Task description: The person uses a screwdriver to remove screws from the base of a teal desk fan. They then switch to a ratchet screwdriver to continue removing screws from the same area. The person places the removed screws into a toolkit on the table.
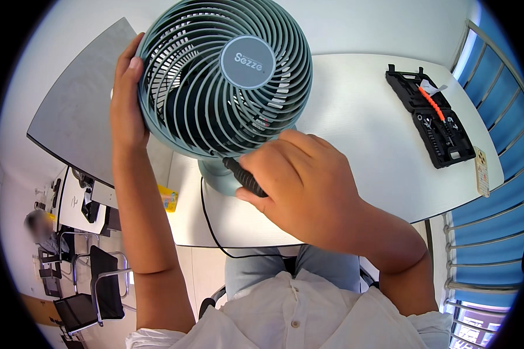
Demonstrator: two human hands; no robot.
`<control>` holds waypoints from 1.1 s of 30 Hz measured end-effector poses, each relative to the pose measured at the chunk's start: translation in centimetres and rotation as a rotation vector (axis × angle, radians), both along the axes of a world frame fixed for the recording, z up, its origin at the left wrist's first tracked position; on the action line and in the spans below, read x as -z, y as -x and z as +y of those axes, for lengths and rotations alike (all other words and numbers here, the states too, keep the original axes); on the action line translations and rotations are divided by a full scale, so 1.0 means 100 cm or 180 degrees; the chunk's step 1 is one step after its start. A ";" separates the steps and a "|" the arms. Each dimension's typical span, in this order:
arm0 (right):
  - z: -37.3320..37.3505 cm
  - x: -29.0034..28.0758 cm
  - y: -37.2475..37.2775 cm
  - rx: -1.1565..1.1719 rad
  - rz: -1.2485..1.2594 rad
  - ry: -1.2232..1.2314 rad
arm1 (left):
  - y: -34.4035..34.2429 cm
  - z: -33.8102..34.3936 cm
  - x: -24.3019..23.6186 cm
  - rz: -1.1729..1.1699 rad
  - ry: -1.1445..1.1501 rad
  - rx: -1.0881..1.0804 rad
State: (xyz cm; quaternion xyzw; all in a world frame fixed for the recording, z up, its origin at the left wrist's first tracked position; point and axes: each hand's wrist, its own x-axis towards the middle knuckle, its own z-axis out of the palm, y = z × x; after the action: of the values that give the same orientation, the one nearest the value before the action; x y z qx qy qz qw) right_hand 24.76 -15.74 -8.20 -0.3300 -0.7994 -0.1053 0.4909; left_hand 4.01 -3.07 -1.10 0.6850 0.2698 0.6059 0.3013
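A grey-green electric fan (248, 62) with a round, swirled grille stands on the white table. My left hand (128, 96) is pressed along the left side of its rim, fingers stretched upward around the edge. In my right hand (303, 180) is a screwdriver with a black ribbed handle (244, 176), held in closed fingers. Its front end meets the lower edge of the grille; the tip itself is hard to make out. Below the grille, the fan's base (220, 177) is partly covered by my right hand. A black cord (209, 224) runs from the base over the table's front edge.
An opened black tool case (436, 125) lies at the right, with an orange flexible shaft (431, 103) across it. Beside it is a patterned phone-like object (481, 171). A yellow packet (168, 198) sits by my left forearm. Metal railings (495, 244) stand at right; chairs (106, 282) at left.
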 end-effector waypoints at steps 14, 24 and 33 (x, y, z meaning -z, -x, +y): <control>0.011 0.008 0.015 -0.0014 0.0588 -0.0389 | 0.001 -0.001 -0.002 0.0161 0.0080 -0.0129; 0.010 0.011 0.007 0.0001 0.0021 -0.0646 | 0.007 0.005 0.001 0.0192 -0.0118 -0.0091; 0.007 0.004 0.004 0.0157 -0.0268 -0.0530 | 0.007 0.001 0.001 0.0250 0.0107 0.0068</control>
State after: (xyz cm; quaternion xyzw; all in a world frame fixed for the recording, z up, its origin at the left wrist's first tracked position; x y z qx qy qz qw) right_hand 24.39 -15.06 -8.64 -0.3029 -0.7994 -0.1972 0.4799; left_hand 3.30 -2.94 -1.16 0.7059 0.2843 0.5707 0.3084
